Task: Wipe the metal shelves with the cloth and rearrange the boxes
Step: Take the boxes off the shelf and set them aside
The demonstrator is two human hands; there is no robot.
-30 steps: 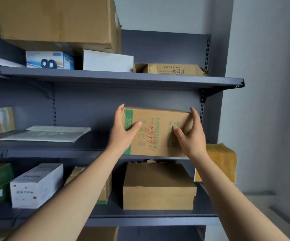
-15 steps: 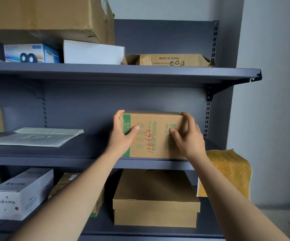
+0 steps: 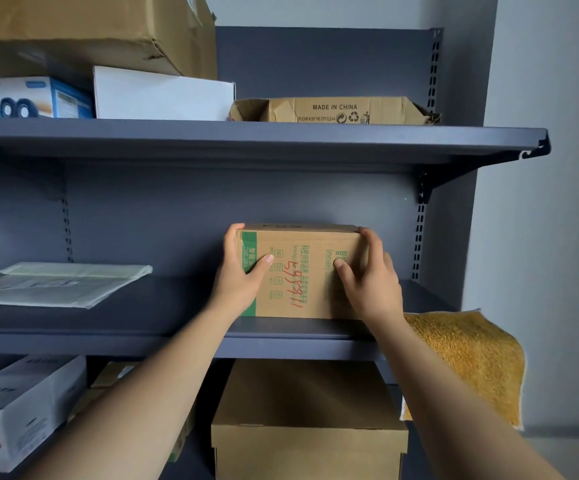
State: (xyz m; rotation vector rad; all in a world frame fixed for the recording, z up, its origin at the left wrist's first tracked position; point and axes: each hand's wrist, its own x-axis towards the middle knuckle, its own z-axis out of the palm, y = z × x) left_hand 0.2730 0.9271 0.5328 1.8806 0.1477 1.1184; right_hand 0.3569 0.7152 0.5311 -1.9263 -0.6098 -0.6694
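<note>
Far left, bottom shelf: white box (image 3: pixel 21 410), cut off by the frame edge, its print too blurred to read. Above it on the middle shelf (image 3: pixel 177 344), a flat clear plastic packet (image 3: pixel 56 285); contents cannot be made out. Top shelf (image 3: pixel 246 140), left: blue speaker box (image 3: pixel 28 98), partly out of frame, beside a plain white box (image 3: pixel 163 95). A large carton (image 3: pixel 90 26) rests on these 2, its top cropped.

Centre: 1 printed carton (image 3: pixel 298 271) with a green stripe and red handwriting stands upright on the middle shelf, right of centre, set back from the front lip. Left hand (image 3: pixel 243 275) grips its left side, fingers curled round the upper edge, thumb pressed flat on the front face. Right hand (image 3: pixel 371 282) grips the right side the same way, fingers over the top corner and thumb on the front, covering part of the print.

Above: flattened carton (image 3: pixel 333 110) marked MADE IN CHINA. Below: lidded brown box (image 3: pixel 309 410), its base cut off.

Far right: yellow cloth (image 3: pixel 468 362) hangs at the shelf end, its left edge hidden behind the right forearm.
</note>
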